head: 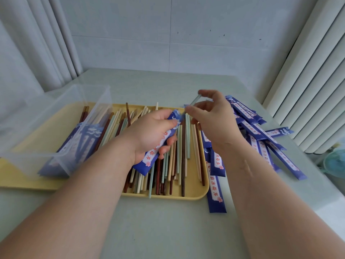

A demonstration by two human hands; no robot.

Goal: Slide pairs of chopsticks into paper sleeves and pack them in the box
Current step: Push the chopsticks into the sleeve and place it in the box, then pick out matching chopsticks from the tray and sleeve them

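Note:
My left hand [151,131] grips a blue paper sleeve [147,159] with red characters above the yellow tray [203,191]. My right hand [211,116] pinches pale green chopsticks [195,100] whose lower ends sit at the sleeve's open mouth. Loose chopsticks [168,165] in brown, cream, green and red fill the tray. A clear plastic box [56,128] at the left holds several sleeved pairs [78,144].
A heap of empty blue sleeves [261,139] lies on the table right of the tray, one [215,191] reaching toward me. Curtains hang at left, and a ribbed white panel [308,81] stands at right. A pale wall closes the far edge.

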